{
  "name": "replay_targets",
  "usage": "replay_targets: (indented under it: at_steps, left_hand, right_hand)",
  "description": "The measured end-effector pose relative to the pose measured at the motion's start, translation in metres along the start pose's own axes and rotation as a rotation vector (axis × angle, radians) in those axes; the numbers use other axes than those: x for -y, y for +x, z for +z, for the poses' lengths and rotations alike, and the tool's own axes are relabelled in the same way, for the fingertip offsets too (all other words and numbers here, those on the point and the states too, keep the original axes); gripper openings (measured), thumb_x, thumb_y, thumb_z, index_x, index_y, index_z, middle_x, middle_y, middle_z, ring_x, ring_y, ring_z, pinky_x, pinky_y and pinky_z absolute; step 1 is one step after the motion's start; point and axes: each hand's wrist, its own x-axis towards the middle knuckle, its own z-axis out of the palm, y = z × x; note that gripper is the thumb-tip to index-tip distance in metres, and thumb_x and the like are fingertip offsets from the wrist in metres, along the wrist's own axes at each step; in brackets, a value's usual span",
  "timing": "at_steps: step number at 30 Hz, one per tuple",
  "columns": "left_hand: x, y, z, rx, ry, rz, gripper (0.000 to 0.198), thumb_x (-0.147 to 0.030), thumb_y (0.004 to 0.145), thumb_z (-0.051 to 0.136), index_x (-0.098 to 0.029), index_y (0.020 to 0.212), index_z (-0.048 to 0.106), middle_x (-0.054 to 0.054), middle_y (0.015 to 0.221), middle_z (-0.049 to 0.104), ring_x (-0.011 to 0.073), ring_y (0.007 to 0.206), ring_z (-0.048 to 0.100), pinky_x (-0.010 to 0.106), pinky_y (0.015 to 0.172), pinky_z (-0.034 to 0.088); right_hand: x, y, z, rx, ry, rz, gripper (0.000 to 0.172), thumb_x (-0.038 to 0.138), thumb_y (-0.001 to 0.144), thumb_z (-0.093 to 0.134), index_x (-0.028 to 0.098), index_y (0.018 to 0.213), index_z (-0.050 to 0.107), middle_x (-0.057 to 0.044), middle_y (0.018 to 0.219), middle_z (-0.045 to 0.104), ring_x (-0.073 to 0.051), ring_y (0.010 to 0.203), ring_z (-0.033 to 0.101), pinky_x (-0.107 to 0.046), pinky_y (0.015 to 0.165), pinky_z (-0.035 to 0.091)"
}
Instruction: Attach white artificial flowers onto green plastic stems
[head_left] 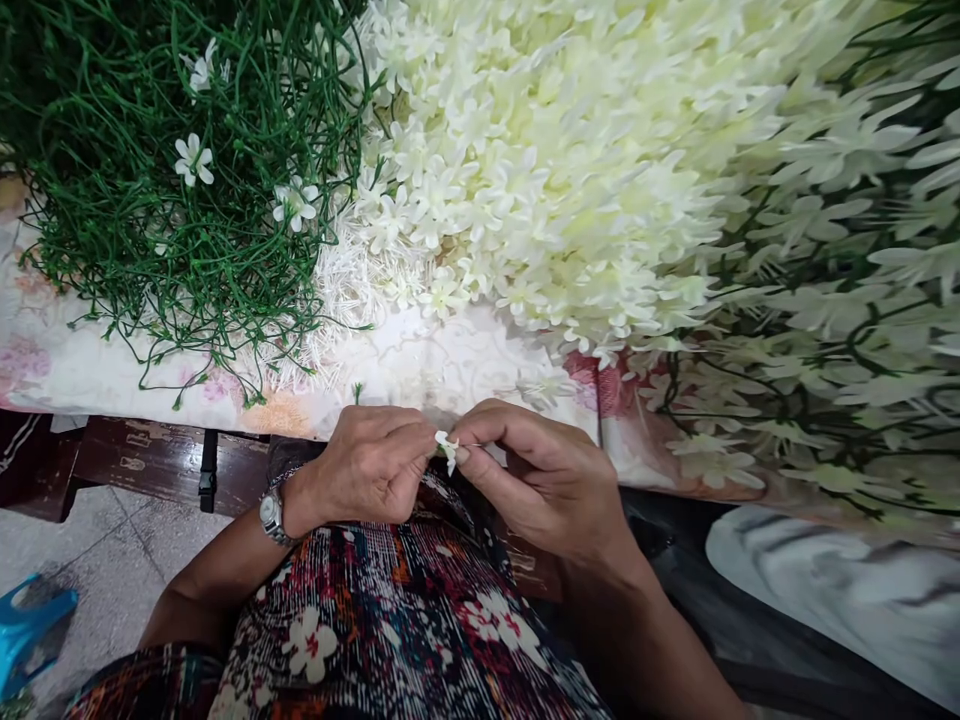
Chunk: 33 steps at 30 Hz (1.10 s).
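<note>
A small white artificial flower (448,448) sits between my two hands, just off the table's front edge. My left hand (381,462), with a watch on its wrist, is closed at the flower's green base; its fingers hide most of the stem. My right hand (551,485) pinches the other side of the bloom between thumb and forefinger, where a thin pale strand shows. Beyond them lie a heap of green plastic stems (217,230), some tipped with white flowers, a bunch of fine white strands (360,280) and a large pile of loose white blossoms (555,180).
Finished-looking white flower sprays with green stems (825,300) spread along the right side. A floral cloth (450,350) covers the table. A brown wooden bench (142,455) and a blue plastic object (34,630) are at lower left, above a tiled floor.
</note>
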Motion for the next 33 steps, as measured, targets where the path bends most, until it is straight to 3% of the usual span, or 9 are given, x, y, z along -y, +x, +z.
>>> replay_targets:
  at_steps: [9, 15, 19, 25, 33]
  left_hand:
    - [-0.002, 0.0, -0.001, 0.029, -0.018, -0.043, 0.022, -0.008, 0.076, 0.035, -0.016, 0.058, 0.046, -0.001, 0.052, 0.042, 0.0102, 0.049, 0.038, 0.023, 0.047, 0.033]
    - [-0.006, 0.005, -0.015, 0.085, -0.281, -0.188, 0.014, -0.016, 0.082, 0.041, -0.013, 0.082, 0.054, 0.001, 0.064, 0.052, 0.0099, 0.058, 0.046, 0.023, 0.053, 0.038]
    - [-0.007, 0.009, -0.021, 0.17, -0.359, -0.308, 0.023, -0.016, 0.082, 0.041, -0.013, 0.064, 0.054, -0.002, 0.055, 0.045, 0.0081, 0.054, 0.042, 0.021, 0.051, 0.035]
    - [-0.006, 0.01, -0.023, 0.171, -0.549, -0.429, 0.018, -0.014, 0.081, 0.045, -0.013, 0.068, 0.059, -0.002, 0.058, 0.05, 0.005, 0.053, 0.044, 0.017, 0.05, 0.035]
    - [-0.003, 0.007, -0.016, 0.083, -0.506, -0.403, 0.021, -0.015, 0.079, 0.046, -0.013, 0.061, 0.056, -0.003, 0.052, 0.046, 0.0051, 0.049, 0.041, 0.018, 0.046, 0.032]
  right_hand:
    - [0.001, -0.001, 0.001, -0.033, -0.072, -0.013, 0.007, 0.011, 0.077, 0.051, 0.018, 0.075, 0.052, 0.002, 0.065, 0.054, -0.007, 0.058, 0.049, -0.02, 0.053, 0.04]
    - [0.001, 0.001, 0.002, -0.082, -0.138, -0.169, 0.013, 0.008, 0.075, 0.053, 0.018, 0.081, 0.051, 0.0, 0.068, 0.055, -0.009, 0.063, 0.052, -0.021, 0.055, 0.042]
    - [-0.001, 0.001, 0.003, -0.077, -0.215, -0.312, 0.02, 0.004, 0.073, 0.054, 0.017, 0.087, 0.051, -0.003, 0.074, 0.057, -0.01, 0.07, 0.053, -0.022, 0.061, 0.045]
    - [0.002, 0.003, -0.003, -0.019, -0.332, -0.373, 0.017, 0.006, 0.075, 0.052, 0.017, 0.089, 0.051, -0.004, 0.074, 0.056, -0.011, 0.07, 0.052, -0.024, 0.06, 0.046]
    - [-0.003, 0.006, 0.004, -0.077, -0.375, -0.462, 0.02, 0.004, 0.072, 0.053, 0.015, 0.088, 0.051, -0.004, 0.072, 0.057, -0.012, 0.07, 0.052, -0.026, 0.061, 0.046]
